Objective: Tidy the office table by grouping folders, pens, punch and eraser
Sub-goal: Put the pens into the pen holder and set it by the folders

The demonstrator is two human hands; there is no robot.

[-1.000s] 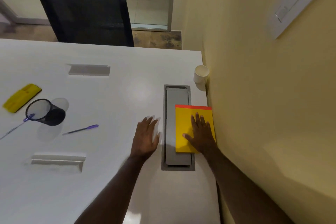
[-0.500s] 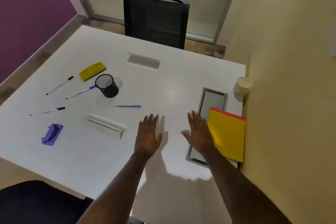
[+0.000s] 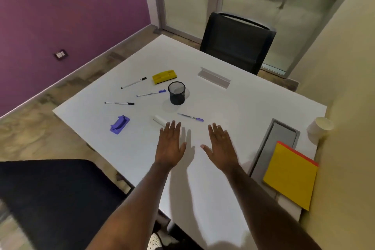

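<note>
Both the left hand (image 3: 170, 144) and the right hand (image 3: 221, 146) hover flat and spread above the white table (image 3: 213, 199), holding nothing. Using the black mesh pen cup (image 3: 177, 93) as landmark: the yellow folder (image 3: 290, 174), stacked on an orange one, lies well to its near right by the wall; thin and floppy, probably best lifted by an edge. The nearest purple-capped pen (image 3: 190, 117) lies just on its near side, light and likely to roll, so pinch mid-barrel. The purple punch (image 3: 119, 125) sits to its near left, rigid and likely heavier. Three more pens lie to the cup's left. The yellow eraser (image 3: 164, 76) lies just beyond the cup, stiff and easy to grip across its sides.
</note>
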